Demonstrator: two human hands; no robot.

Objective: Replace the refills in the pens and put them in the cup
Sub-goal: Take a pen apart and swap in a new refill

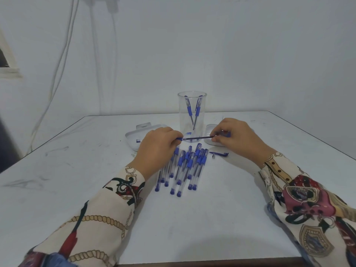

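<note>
Just slim refill (196, 138), clear cup (191, 110)

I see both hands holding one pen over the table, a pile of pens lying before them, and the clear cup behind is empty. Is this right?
Not quite: the clear cup is not empty. The head view shows two pens standing in it, crossed. The rest holds: the left hand and right hand hold one pen between them, and the pile of pens lies on the table.
</note>
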